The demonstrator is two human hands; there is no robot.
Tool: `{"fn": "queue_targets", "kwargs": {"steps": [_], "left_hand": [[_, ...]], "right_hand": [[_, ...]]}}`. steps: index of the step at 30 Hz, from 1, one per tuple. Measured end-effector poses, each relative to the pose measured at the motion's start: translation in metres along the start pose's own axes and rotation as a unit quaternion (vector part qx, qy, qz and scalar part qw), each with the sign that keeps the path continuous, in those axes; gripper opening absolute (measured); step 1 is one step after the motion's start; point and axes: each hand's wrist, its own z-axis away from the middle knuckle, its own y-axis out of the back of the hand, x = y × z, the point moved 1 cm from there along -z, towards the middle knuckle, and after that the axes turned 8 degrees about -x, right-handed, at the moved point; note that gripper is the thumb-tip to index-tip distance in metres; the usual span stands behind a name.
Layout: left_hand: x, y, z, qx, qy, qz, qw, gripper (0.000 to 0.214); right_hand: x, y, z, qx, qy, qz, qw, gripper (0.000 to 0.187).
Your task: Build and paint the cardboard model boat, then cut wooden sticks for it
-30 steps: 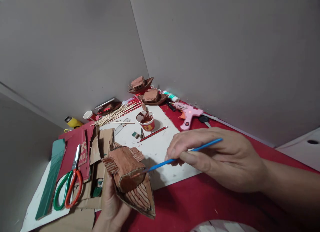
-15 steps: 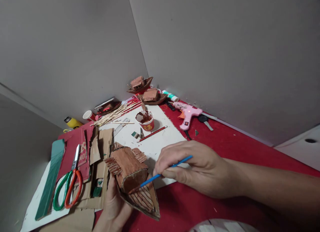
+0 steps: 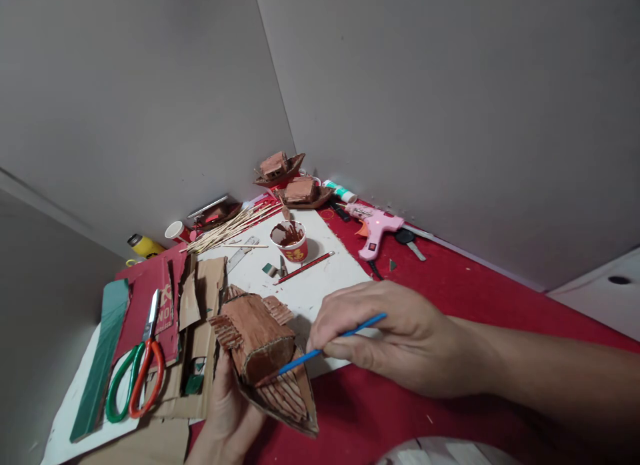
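My left hand grips a brown cardboard model boat from below and the left side; most of its fingers are hidden under the hull. The boat is tilted, its pointed end toward me, with a curved cabin roof and ridged cardboard strips on deck. Pinched in my right hand is a thin blue paintbrush. Its brown tip touches the deck where it meets the cabin's open end. Beyond the boat, a paper cup smeared inside with brown paint stands on a white board.
Scissors lie on cardboard pieces at the left. A pencil rests near the cup. Wooden sticks and two finished-looking model boats sit at the back. A pink glue gun lies on the red tabletop.
The boat's near tip has risen very slightly. The brush tip stays against the deck by the cabin; both hands are almost still.
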Motion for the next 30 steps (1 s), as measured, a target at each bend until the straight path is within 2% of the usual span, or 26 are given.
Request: {"fn": "queue_targets", "kwargs": {"steps": [6,9,15,18,24,30], "left_hand": [[-0.001,-0.001,-0.001,-0.015,0.003,0.005,1.000,0.047],[0.002,-0.003,0.000,-0.021,-0.003,0.007,1.000,0.049],[0.013,-0.008,0.004,0.024,0.006,-0.010,1.000,0.050],[0.012,-0.008,0.003,0.015,0.005,-0.013,1.000,0.049],[0.004,-0.006,-0.002,-0.048,-0.017,-0.004,0.999,0.050],[0.015,-0.011,0.000,-0.010,-0.010,-0.030,0.999,0.048]], "right_hand": [[-0.001,0.006,0.003,0.096,0.017,0.012,0.995,0.008],[-0.003,0.009,0.004,0.092,0.015,0.041,0.995,0.010],[-0.007,0.015,0.007,0.101,-0.006,0.093,0.991,0.012],[-0.008,0.014,0.008,0.111,-0.004,0.076,0.991,0.010],[-0.006,0.012,0.005,0.112,0.020,0.064,0.991,0.011],[-0.009,0.018,0.005,0.098,0.007,0.105,0.990,0.015]]}}
